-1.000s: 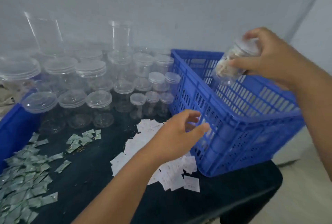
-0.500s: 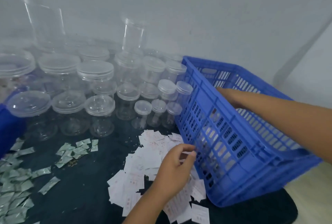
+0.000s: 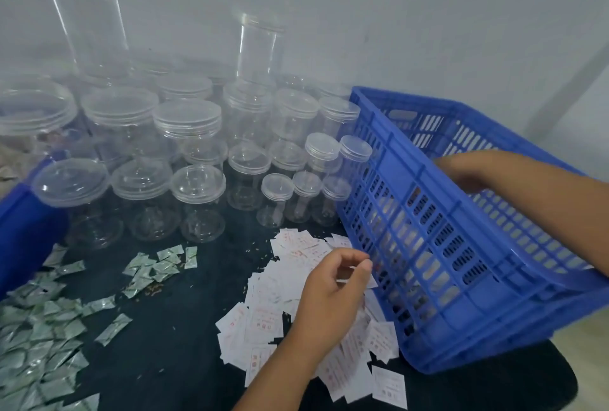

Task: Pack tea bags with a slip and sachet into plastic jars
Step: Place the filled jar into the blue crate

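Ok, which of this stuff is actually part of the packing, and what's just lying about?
In the job: slip pinched by left hand; slip pile; sachets; lidded jars; blue crate, right hand inside.
Lying about, probably: two tall lidless cylinders at back; blue tub far left; crumbs on table.

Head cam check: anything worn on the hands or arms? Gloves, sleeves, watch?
Nothing worn that shows. Left hand and right hand are bare: no gloves, no watch, no rings on the visible parts. Left forearm and right forearm are bare too, with no sleeve in frame.
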Tool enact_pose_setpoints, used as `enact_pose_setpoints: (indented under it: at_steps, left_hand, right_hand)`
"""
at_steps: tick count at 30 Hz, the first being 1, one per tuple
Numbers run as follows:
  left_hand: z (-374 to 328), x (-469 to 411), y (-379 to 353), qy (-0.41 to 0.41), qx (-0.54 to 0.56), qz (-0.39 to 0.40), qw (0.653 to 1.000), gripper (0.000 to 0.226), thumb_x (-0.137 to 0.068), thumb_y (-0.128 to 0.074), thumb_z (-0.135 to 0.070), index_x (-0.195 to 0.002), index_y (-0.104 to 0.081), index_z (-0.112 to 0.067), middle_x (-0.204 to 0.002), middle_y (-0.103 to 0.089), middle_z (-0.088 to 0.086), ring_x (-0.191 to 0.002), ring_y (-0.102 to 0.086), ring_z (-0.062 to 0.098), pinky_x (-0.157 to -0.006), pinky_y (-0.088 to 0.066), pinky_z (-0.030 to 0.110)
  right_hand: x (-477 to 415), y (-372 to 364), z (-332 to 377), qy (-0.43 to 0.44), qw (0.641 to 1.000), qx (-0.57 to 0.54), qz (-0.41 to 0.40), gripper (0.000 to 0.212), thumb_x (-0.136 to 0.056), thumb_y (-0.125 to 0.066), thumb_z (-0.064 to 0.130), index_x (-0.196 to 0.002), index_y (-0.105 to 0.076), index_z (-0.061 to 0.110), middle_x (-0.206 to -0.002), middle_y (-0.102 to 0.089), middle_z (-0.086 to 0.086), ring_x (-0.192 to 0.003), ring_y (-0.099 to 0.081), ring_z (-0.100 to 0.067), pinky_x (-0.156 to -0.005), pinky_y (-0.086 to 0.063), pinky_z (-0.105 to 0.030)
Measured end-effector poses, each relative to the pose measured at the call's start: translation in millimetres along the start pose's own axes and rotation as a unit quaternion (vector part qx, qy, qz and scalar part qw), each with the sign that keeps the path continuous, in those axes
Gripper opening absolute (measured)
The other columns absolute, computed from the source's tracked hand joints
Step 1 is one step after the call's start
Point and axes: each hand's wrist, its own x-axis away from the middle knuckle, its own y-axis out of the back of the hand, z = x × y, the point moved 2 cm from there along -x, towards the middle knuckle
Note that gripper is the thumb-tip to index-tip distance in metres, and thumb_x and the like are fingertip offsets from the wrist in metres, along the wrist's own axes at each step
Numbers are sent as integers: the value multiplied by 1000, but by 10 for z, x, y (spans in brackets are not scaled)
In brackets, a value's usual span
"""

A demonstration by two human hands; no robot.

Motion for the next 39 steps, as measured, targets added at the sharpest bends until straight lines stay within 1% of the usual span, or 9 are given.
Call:
enact_pose_setpoints:
  at_steps: [3,7,9,12,18,25,30,34,39]
  left_hand:
    - [-57,45,57,-17,-9,-13,1000,11,-103,-65,-35,-97,-73,-40,-103,-74,-8,-99,-69,12,-77,-56,18]
    - [-224,85,277,-25,-51,-39,998,13,-102,-62,-41,-93,-72,-42,-98,-75,-12,-92,-70,8,-70,-52,11]
    - [-314,138,453,-42,-105,-37,993,11,-101,-62,-44,-94,-71,-44,-96,-74,-14,-90,-70,5,-72,-51,10]
    - [-385,286,771,-52,-174,-27,983,11,-99,-61,-47,-94,-70,-44,-96,-74,-15,-90,-70,5,-76,-53,14]
    - [-202,714,1415,-29,-266,-95,959,12,-100,-64,-38,-90,-70,-40,-85,-72,-11,-77,-66,6,-66,-51,17]
    - [39,1052,1786,-28,-218,-181,959,19,-100,-65,-37,-84,-73,-30,-79,-72,-5,-73,-67,10,-67,-51,21]
    - [-5,1024,1800,-51,-170,-214,961,35,-87,-61,-58,-77,-70,-26,-74,-70,-2,-69,-63,8,-66,-50,21]
    - [-1,1055,1789,-67,-170,-200,963,35,-86,-64,-58,-80,-70,-24,-74,-69,-2,-71,-64,16,-67,-52,28]
    - [-110,1088,1726,-91,-131,-227,961,37,-80,-71,-54,-113,-68,-38,-110,-72,-11,-98,-69,11,-82,-55,24]
  right_hand:
    - [294,443,125,99,970,130,-179,54,-112,-58,33,-161,-46,16,-169,-42,-8,-155,-40,-28,-125,-31,-42]
    - [974,610,310,227,909,87,-340,36,-102,-67,47,-134,-68,29,-130,-73,4,-119,-68,-21,-104,-46,-38]
    - [1296,386,532,302,901,52,-307,29,-96,-66,61,-121,-66,46,-107,-73,24,-102,-67,5,-91,-48,-31]
    - [1468,-146,959,313,925,136,-166,44,-85,-57,83,-121,-61,58,-108,-67,39,-100,-57,23,-85,-42,-18]
    - [605,-1119,1769,319,905,184,-215,53,-99,-69,54,-143,-60,26,-142,-64,1,-129,-61,-27,-101,-51,-40]
    - [-227,-1869,1918,227,930,185,-224,70,-111,-55,40,-166,-20,15,-177,-4,-25,-139,-54,-45,-100,-53,-50]
    - [-303,-1980,1905,246,881,148,-376,42,-105,-64,37,-143,-52,24,-147,-45,-22,-124,-55,-44,-105,-47,-54]
    - [-170,-1967,1829,339,869,0,-360,29,-98,-77,22,-124,-66,15,-130,-47,-12,-101,-64,-37,-95,-57,-45]
    - [318,-2066,1668,436,812,-137,-363,67,-83,-88,25,-142,-55,21,-131,-61,3,-115,-62,-18,-98,-54,-43]
